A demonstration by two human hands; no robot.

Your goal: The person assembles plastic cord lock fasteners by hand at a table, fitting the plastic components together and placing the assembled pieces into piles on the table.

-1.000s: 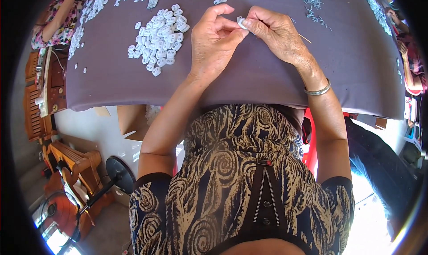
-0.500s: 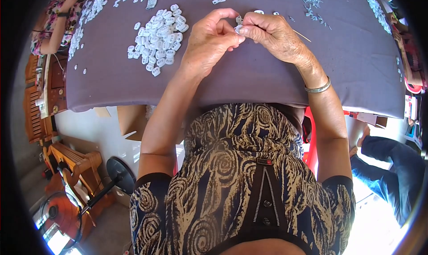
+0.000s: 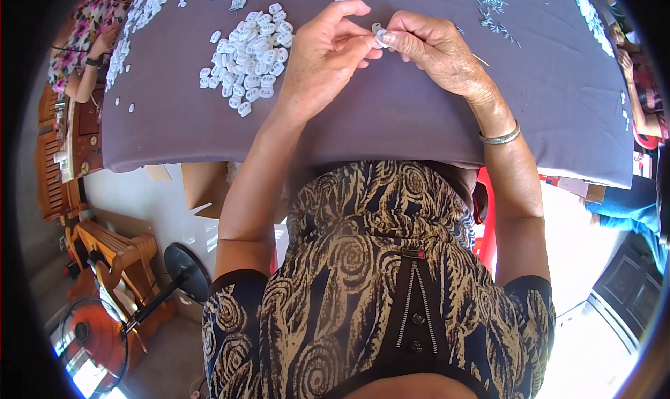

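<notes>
Above the middle of the table, my left hand [image 3: 321, 67] and my right hand [image 3: 443, 57] meet at the fingertips. Between them is a small white plastic piece [image 3: 381, 39], pinched by the thumb and fingers of both. The other fingers of my left hand are lifted and loosely curled; those of my right hand fold behind the piece and are partly hidden. Another small white piece [image 3: 377, 27] shows just beyond the pinch. To the left of my left hand lies a heap of white oval pieces with two holes each [image 3: 251, 57].
A purple-grey cloth [image 3: 174, 120] covers the table. Small metallic pins or screws [image 3: 488, 1] lie scattered at the far right, near a thin stick [image 3: 481, 60]. White pieces [image 3: 143, 22] line the left edge, where another person's arm [image 3: 87, 78] rests. A fan [image 3: 91, 336] stands lower left.
My fingertips have shifted slightly, showing more of the pinched piece. On the right, a person's dark-trousered legs have left their earlier place. The person at the left has moved an arm.
</notes>
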